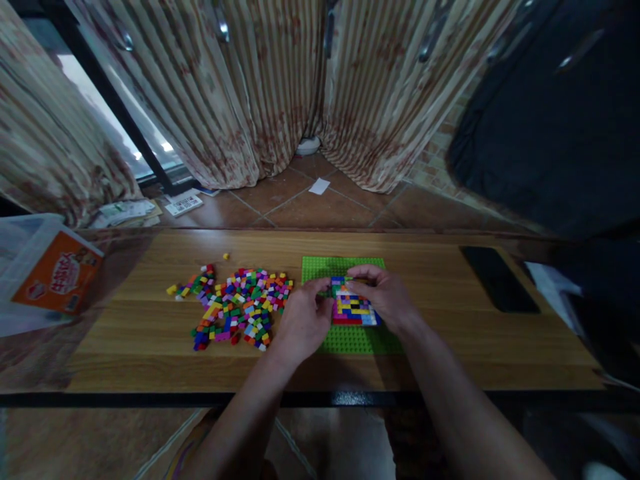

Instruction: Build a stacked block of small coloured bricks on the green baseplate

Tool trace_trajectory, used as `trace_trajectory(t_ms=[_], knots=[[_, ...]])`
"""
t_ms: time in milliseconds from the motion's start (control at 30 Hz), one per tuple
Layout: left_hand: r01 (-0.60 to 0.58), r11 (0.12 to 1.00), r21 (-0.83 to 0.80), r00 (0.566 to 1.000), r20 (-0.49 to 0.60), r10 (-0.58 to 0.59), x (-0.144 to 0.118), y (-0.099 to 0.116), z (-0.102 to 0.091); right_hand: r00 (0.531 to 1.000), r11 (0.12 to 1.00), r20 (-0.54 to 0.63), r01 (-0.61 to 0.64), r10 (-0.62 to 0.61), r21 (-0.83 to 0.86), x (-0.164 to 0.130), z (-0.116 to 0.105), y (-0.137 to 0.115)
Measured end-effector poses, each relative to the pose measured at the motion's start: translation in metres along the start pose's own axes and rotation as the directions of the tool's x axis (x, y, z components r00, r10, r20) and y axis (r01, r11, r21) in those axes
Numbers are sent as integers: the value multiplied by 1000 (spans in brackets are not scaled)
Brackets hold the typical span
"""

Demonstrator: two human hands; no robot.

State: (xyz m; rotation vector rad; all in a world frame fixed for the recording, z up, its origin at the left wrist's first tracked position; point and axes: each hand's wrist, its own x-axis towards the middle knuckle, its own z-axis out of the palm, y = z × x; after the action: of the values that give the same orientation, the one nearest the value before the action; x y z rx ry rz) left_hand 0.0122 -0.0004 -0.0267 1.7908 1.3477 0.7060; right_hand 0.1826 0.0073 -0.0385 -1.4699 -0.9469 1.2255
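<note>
Two bare hands, left hand (303, 317) and right hand (383, 297), meet over a brick mosaic (353, 308) on a green baseplate (357, 340) lying on the worktop (440, 320), fingertips pinched together as if steadying it; loose bricks (237, 307) lie left.

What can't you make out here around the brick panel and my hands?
Head view only:
- Upper edge of the brick panel on the green baseplate: covered by the left hand and right hand.
- Whether the fingertips pinch a brick: too small to tell.
- Print on the orange box: blurred.
- Single bricks in the loose brick pile: too small to tell apart.
</note>
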Motion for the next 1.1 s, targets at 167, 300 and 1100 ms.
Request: trace_trajectory(t_ms=[167, 300, 1100], knots=[[-9, 998, 69, 1000, -20, 11, 2, -6, -13, 997, 986, -80, 37, -24, 165, -2, -2, -2], [-41, 994, 100, 999, 12, 40, 5, -22, -40, 988, 965, -153, 41, -2, 258, -4, -5, -4], [-269, 887, 375, 960, 182, 214, -4, -26, -67, 983, 992, -167, 96, -82, 77, -5, -1, 2]])
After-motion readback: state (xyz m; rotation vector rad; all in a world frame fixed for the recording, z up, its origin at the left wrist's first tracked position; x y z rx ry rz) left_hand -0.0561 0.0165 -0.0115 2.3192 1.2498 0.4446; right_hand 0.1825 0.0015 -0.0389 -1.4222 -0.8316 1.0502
